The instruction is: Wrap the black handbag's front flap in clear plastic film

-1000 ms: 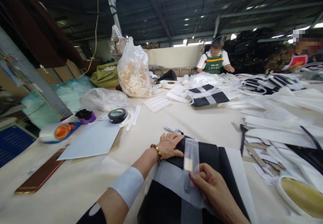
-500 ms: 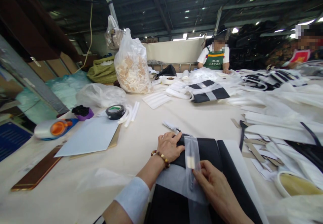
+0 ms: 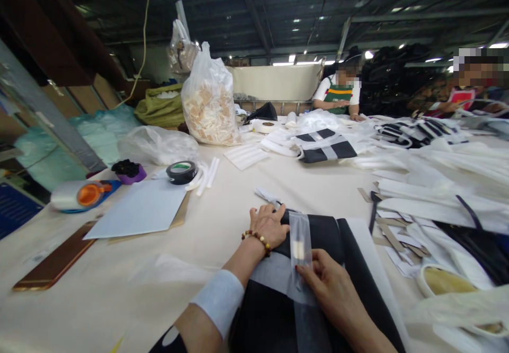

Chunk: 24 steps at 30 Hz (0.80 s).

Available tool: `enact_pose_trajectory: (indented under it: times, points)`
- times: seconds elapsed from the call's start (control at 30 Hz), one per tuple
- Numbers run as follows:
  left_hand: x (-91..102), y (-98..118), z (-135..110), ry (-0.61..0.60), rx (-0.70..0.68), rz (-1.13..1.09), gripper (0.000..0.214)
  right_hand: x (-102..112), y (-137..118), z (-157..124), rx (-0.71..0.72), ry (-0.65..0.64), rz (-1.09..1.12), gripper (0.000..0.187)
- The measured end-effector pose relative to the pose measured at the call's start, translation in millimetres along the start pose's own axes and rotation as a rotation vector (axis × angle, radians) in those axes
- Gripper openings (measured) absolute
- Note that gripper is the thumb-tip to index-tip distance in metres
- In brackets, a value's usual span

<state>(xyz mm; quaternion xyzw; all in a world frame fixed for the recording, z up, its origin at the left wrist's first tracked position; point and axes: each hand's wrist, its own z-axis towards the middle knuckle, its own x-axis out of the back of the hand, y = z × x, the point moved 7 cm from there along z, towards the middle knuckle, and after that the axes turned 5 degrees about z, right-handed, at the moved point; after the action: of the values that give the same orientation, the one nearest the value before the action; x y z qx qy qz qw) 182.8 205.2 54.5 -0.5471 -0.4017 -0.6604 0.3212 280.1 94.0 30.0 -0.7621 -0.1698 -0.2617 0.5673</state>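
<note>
A black fabric piece with a grey-white band lies on the cream table in front of me. My left hand, a bead bracelet on the wrist, rests with curled fingers on the piece's left edge. My right hand pinches a translucent strip that runs over the black fabric and carries a small beige patch.
At left lie a pale sheet, a black tape roll, an orange-capped roll and a brown board. A plastic bag of beige pieces stands behind. White strips heap at right. Two other people work at the far side.
The view has shifted slightly. My right hand has slid a little down and left along the translucent strip; my left hand stays on the fabric's edge.
</note>
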Motion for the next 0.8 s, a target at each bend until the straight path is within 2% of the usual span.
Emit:
enact_pose_trajectory:
  times: [0.13,0.23,0.37,0.47,0.53,0.57,0.67,0.8]
  points:
    - [0.8,-3.0,-3.7,-0.005,-0.015,-0.013,0.049,4.6,-10.8,-4.9,-0.013,0.078,-0.225,0.017]
    - [-0.8,-5.1,-2.5,-0.063,-0.037,-0.027,0.051,2.4,-17.2,-12.6,-0.014,0.107,-0.348,0.019]
    - [-2.4,-6.8,-0.2,-0.130,-0.021,-0.039,0.049,6.6,-17.9,-22.6,0.102,0.171,-0.426,0.016]
    - [-0.5,-4.5,-1.5,-0.100,-0.023,-0.035,0.062,36.4,-10.9,-24.5,0.181,0.352,-0.353,0.023]
    - [-0.5,-2.6,-3.1,-0.081,-0.034,-0.036,0.069,62.7,-1.1,-21.1,0.121,0.490,-0.358,0.025]
    - [-1.0,-2.1,-3.7,-0.077,-0.036,-0.037,0.070,72.6,3.7,-17.3,0.071,0.518,-0.380,0.023]
    - [-2.4,-2.2,-4.5,-0.064,-0.029,-0.038,0.068,82.7,15.6,-1.0,-0.066,0.434,-0.439,0.016]
    - [-4.2,-2.7,-3.8,-0.052,-0.012,-0.027,0.065,78.9,25.6,14.7,-0.163,0.328,-0.433,0.027]
